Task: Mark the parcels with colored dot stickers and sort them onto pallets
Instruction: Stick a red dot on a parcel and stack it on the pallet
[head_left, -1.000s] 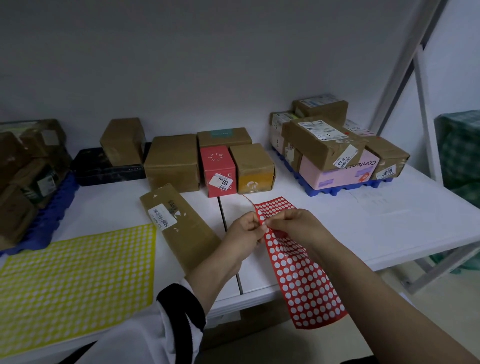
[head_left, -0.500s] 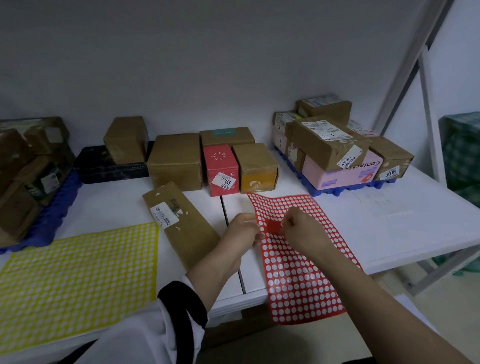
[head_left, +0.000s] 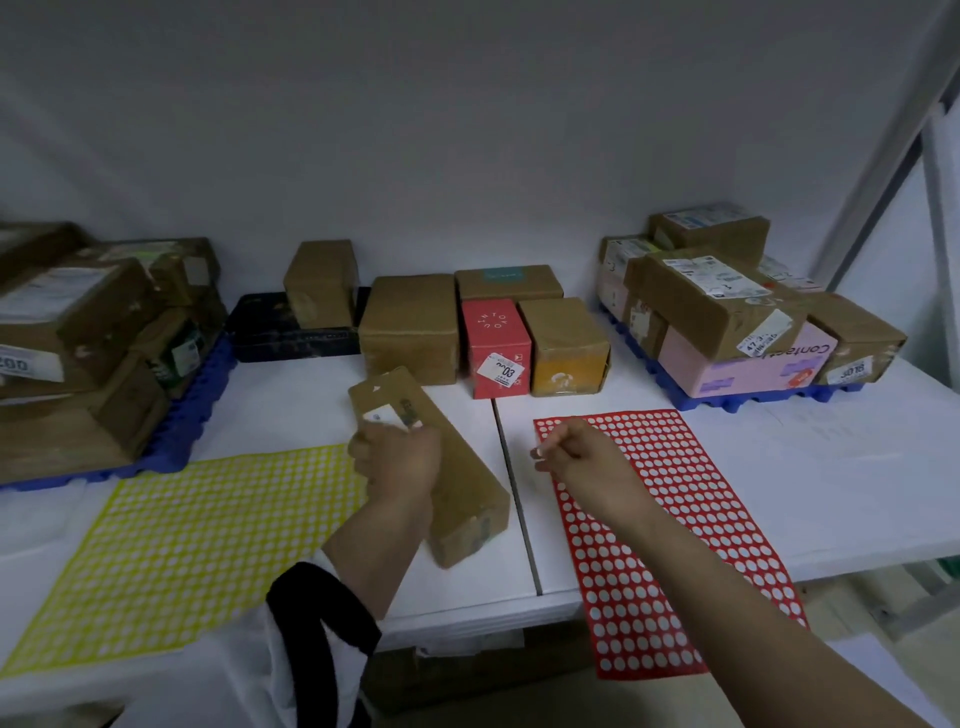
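Left hand (head_left: 397, 460): curled round the far end of the long brown parcel (head_left: 467, 499), just below its white label.
Parcel: slantwise on the bench (head_left: 857, 467) under my left hand, its near end pointing toward me.
Right hand (head_left: 576, 457): fingers curled, tips pinched together; whether a dot sits between them I cannot tell.
Red sticker sheet (head_left: 675, 519): flat beneath my right hand, its near end hanging over the bench edge.
Yellow sticker sheet (head_left: 182, 545): just left of my left hand.
Pallets: blue, both stacked with parcels. One (head_left: 192, 415) is well left of my left hand, the other (head_left: 727, 400) beyond my right.
Red box (head_left: 496, 338): beyond both hands, among brown boxes.
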